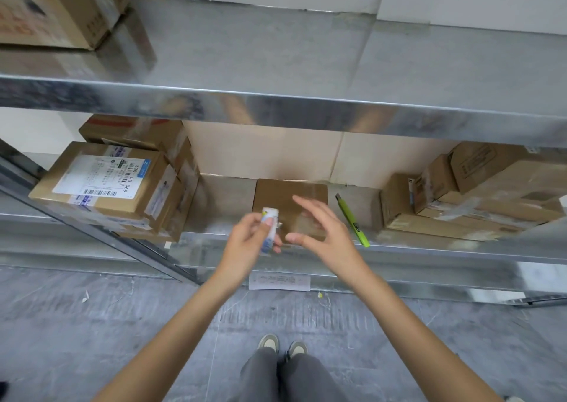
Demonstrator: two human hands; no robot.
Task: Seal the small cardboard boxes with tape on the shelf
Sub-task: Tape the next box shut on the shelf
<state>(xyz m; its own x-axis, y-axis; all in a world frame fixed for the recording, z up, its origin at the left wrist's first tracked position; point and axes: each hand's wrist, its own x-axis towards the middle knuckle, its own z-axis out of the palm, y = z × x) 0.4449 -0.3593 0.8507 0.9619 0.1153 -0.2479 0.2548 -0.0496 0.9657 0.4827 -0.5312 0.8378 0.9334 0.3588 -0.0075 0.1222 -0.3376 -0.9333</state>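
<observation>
A small brown cardboard box (283, 197) sits in the middle of the lower metal shelf (429, 250), its top flaps closed and glossy with clear tape. My left hand (250, 242) is shut on a roll of clear tape (269, 228), held on edge just in front of the box's near left corner. My right hand (322, 228) hovers over the box's near right part with fingers spread and nothing in it; whether it touches the box I cannot tell.
A green utility knife (352, 220) lies right of the box. Labelled boxes (101, 180) are stacked at the left, more brown boxes (478, 193) at the right. An upper shelf (276, 101) overhangs. A paper slip (279, 281) lies below on the floor.
</observation>
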